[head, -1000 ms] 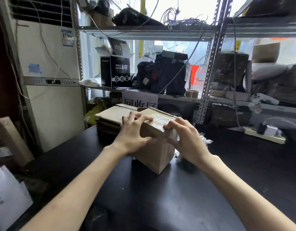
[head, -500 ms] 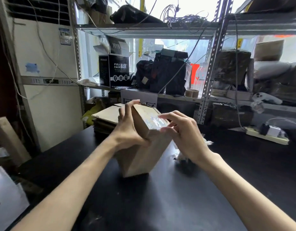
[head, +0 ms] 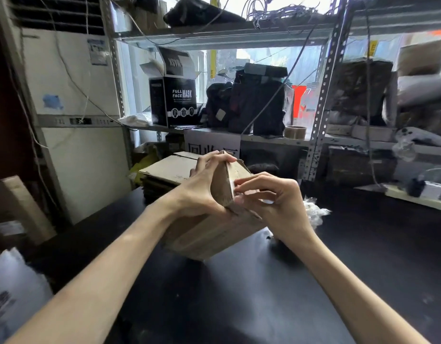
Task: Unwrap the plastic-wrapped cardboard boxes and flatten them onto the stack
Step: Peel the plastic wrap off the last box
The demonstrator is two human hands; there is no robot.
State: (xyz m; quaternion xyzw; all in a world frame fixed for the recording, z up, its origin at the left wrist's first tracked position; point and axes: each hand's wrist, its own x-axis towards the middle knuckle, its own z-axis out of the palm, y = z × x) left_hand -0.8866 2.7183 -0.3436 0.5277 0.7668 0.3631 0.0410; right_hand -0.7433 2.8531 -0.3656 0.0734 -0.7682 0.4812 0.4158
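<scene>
A brown cardboard box (head: 209,234) rests tilted on the black table (head: 239,294) in the middle of the view. My left hand (head: 202,189) grips its raised upper flap from the left, thumb and fingers wrapped over the top edge. My right hand (head: 274,197) pinches at the flap's right face with its fingertips; what it holds there is too small to tell. Behind the box, at the table's far left, lies the stack of flattened cardboard (head: 167,170). Crumpled clear plastic wrap (head: 313,212) lies just right of my right hand.
A metal shelf rack (head: 321,115) full of dark bags and a black mask box (head: 174,100) stands behind the table. A tape roll (head: 295,132) sits on the shelf. A power strip (head: 417,197) lies far right. A white air-conditioner cabinet (head: 73,120) stands left.
The box has been tipped over toward me, its top flap lifted upright. My left hand moved onto the flap's top edge and my right hand closed in on its face.
</scene>
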